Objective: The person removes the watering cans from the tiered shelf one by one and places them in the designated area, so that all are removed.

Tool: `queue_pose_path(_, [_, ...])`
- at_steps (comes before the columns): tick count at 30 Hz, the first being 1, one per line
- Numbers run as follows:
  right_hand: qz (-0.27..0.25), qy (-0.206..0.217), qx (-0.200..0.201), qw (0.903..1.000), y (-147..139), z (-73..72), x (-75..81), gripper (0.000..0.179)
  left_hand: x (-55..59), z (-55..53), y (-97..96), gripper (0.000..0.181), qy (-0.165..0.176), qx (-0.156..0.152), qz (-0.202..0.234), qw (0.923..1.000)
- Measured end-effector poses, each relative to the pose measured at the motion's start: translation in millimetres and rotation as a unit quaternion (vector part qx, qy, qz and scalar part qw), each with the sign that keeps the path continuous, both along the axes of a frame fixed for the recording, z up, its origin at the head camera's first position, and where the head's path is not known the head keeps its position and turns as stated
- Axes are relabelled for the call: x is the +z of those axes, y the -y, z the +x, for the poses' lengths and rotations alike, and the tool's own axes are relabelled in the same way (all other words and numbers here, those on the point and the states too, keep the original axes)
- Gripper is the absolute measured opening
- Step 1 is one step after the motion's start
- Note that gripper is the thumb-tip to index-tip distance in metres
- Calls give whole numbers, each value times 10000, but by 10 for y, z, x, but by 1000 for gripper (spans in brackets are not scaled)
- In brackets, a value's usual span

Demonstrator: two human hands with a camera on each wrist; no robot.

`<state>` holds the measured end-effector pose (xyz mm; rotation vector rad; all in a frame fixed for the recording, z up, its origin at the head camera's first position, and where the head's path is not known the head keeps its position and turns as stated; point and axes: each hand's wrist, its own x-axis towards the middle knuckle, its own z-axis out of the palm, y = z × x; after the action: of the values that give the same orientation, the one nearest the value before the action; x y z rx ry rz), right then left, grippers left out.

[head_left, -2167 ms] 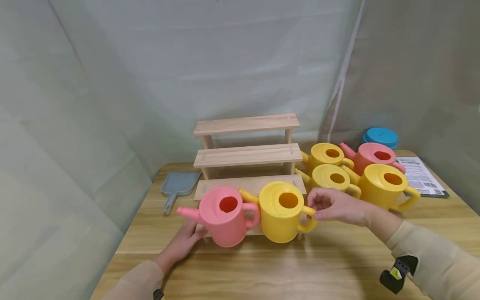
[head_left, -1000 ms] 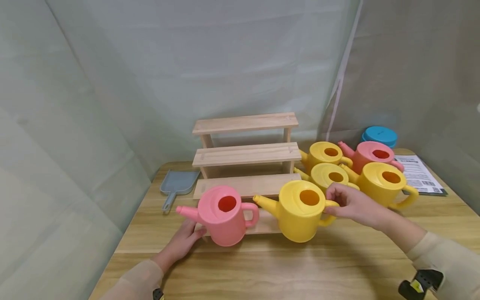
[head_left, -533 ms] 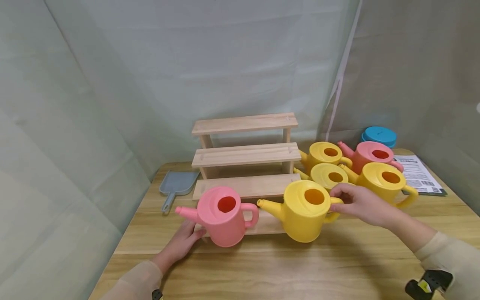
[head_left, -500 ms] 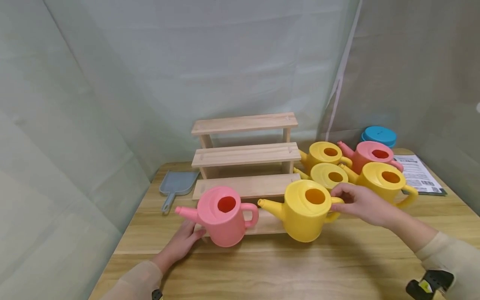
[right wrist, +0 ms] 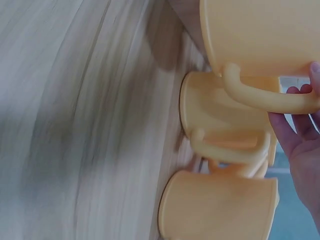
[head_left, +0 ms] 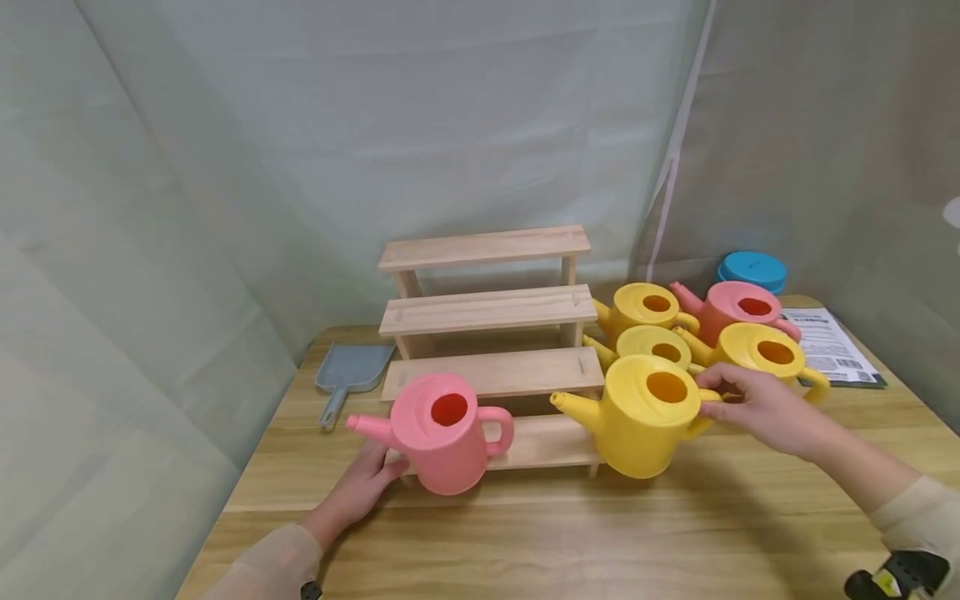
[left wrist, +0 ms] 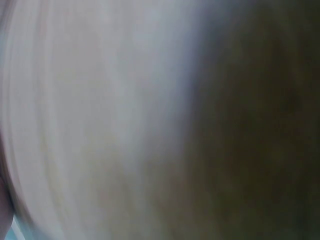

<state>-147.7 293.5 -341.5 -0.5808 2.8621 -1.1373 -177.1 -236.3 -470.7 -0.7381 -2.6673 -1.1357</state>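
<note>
My right hand [head_left: 772,412] pinches the handle of a yellow watering can [head_left: 637,433], its spout pointing left. The can hangs at the right end of the lowest step of a tiered wooden shelf [head_left: 543,442]; its base looks raised in the right wrist view. A pink watering can [head_left: 442,450] stands on that step's left part, spout also leftward. At the step's left end my left hand [head_left: 363,483] holds the board, thumb at the front edge, other fingers partly hidden behind the pink can. The left wrist view is a close blur.
Several more watering cans crowd right of the shelf: yellow ones, including a front right can [head_left: 750,346], and a pink one [head_left: 731,308]. Behind them sit a blue round container [head_left: 752,271] and a printed sheet [head_left: 828,346]. A grey dustpan [head_left: 352,368] lies on the left.
My right hand has gripped the yellow can's handle and drawn the can rightward, away from the pink can, to the step's right end. My left hand and the pink can have stayed put.
</note>
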Motion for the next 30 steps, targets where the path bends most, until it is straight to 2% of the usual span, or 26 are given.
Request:
queue_pose_path(4, [113, -75, -186, 9997, -98, 31, -7, 21, -4, 5, 12, 48, 180, 45, 62, 9998])
queue_pose_path(9, [177, 24, -363, 9992, -217, 58, -49, 19, -4, -2, 20, 51, 368, 87, 93, 9992])
queue_pose_path(15, [279, -127, -206, 9993, -297, 58, -182, 16, -36, -17, 19, 51, 214, 128, -32, 9997])
queue_pose_path(19, [422, 10, -337, 9985, -313, 52, -268, 19, -40, -15, 13, 51, 132, 125, -108, 9998])
queue_pose_path(23, [468, 156, -475, 9977, -327, 56, -334, 23, -29, -7, 6, 52, 187, 122, -113, 9997])
queue_pose_path(30, [441, 31, -401, 9982, -368, 63, -421, 21, -20, 0, 15, 52, 255, 129, -75, 9996])
